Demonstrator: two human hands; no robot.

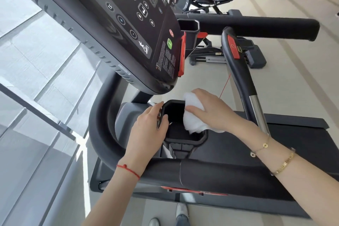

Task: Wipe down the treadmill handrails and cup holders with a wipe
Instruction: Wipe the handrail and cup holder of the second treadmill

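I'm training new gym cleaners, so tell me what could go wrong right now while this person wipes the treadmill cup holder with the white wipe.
1. The right hand holds the white wipe bunched at the near cup holder's rim, so the bottom may go unwiped.
2. The red safety cord hangs just beyond that hand; a wide sweep might snag it.
3. The left hand grips the holder's edge, covering a strip that could be missed.
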